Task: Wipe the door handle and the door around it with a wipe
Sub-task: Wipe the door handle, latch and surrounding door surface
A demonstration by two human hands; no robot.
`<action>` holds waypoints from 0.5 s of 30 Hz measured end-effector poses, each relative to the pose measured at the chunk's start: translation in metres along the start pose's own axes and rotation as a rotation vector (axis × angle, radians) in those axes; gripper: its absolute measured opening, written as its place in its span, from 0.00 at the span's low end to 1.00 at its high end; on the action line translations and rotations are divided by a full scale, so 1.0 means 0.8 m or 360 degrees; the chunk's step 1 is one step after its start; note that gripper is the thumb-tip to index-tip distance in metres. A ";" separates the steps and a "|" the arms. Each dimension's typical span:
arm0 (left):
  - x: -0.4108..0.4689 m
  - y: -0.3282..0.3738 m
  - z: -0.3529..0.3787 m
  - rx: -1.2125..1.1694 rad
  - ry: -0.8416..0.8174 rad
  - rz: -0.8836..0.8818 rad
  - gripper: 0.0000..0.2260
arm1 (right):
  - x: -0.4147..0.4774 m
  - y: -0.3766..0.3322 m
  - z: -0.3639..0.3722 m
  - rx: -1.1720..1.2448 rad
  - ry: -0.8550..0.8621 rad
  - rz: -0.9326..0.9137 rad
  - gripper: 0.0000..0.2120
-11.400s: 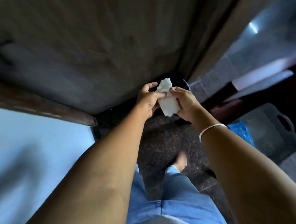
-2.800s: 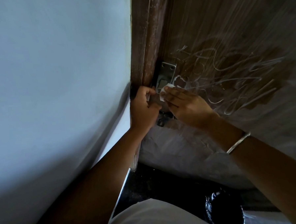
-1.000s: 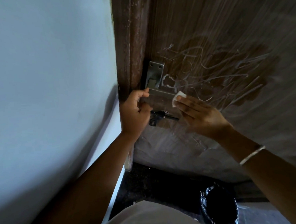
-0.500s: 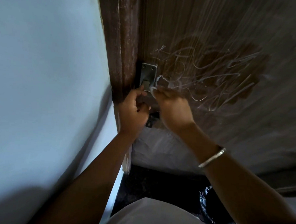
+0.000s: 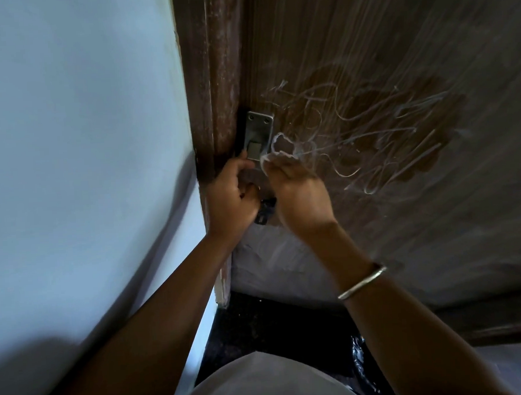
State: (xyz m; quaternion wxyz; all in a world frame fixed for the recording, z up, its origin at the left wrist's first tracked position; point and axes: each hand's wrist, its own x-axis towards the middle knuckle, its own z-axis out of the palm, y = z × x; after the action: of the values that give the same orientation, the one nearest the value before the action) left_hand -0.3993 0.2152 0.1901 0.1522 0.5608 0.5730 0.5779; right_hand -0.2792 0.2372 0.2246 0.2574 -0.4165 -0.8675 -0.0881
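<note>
Right of both grips, the door (image 5: 407, 250) still showed pale scribbles. The left grip (image 5: 232, 198) stayed clamped on the door handle (image 5: 257, 135), below its plate. The right grip (image 5: 301, 192) had climbed from the panel to the plate's edge, pinching the wipe (image 5: 266, 160) at its fingertips, so the hardware was probably being wiped.

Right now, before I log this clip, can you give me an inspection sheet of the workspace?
Surface: brown door, white scribbles over a darker patch.
Job's things: wipe against the metal plate; dark handle below.
Clutter: shiny black plastic on the floor.
Grippers: left hand grips the handle, partly hidden; right hand pinches the wipe.
Cables: nothing seen.
Surroundings: pale wall, door frame, dark floor, bangle on the right wrist.
</note>
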 end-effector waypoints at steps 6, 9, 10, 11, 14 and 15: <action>0.005 0.004 -0.003 0.0057 -0.0046 -0.0044 0.12 | -0.033 0.037 -0.007 0.0579 0.0645 0.0959 0.19; 0.007 0.002 -0.002 0.0112 -0.0048 -0.0065 0.12 | -0.043 0.041 0.007 0.0904 0.0608 0.1383 0.19; 0.007 0.001 -0.003 0.0119 -0.0051 -0.0067 0.12 | -0.043 0.035 0.014 0.0950 0.0538 0.1334 0.19; 0.007 0.001 -0.003 0.0128 -0.0061 -0.0066 0.12 | -0.044 0.027 0.021 0.0958 0.0498 0.1276 0.19; 0.005 0.003 0.000 0.0185 -0.0060 -0.0040 0.12 | -0.045 0.024 0.034 0.0965 0.0565 0.1302 0.19; 0.004 0.004 0.000 0.0201 -0.0049 -0.0031 0.12 | -0.045 0.027 0.036 0.1018 0.0563 0.1369 0.18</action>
State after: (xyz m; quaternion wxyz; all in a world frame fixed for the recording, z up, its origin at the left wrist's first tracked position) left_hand -0.3986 0.2172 0.1944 0.1310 0.5726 0.6112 0.5304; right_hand -0.2545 0.2369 0.1798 0.5251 -0.6127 -0.5467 0.2238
